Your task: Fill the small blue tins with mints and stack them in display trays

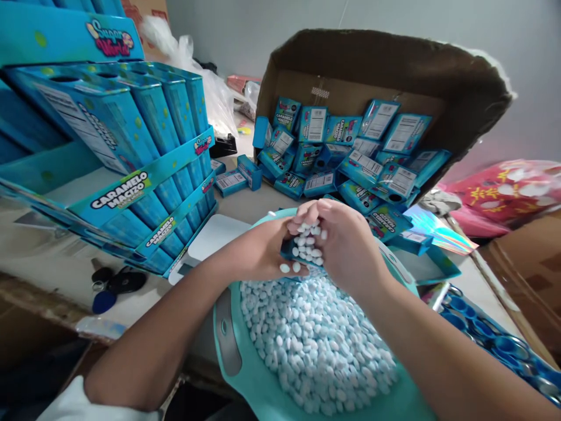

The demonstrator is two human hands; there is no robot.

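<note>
Above a teal basin (263, 393) full of pale, pill-shaped candies (319, 345), my left hand (263, 248) is wrapped round a small blue candy box (287, 249). The box's open top is covered by candies, and much of it is hidden behind my fingers. Cupped against it from the other side, my right hand (353, 242) holds a heap of white candies (309, 241) at the opening. A couple of loose candies rest by my left thumb.
Filled display trays (127, 199) of blue boxes are stacked at left. Behind the basin, a tipped cardboard carton (385, 58) holds many small blue boxes (313, 124). Keys (101, 279) lie at left; a tray of open boxes (486, 333) stands at right.
</note>
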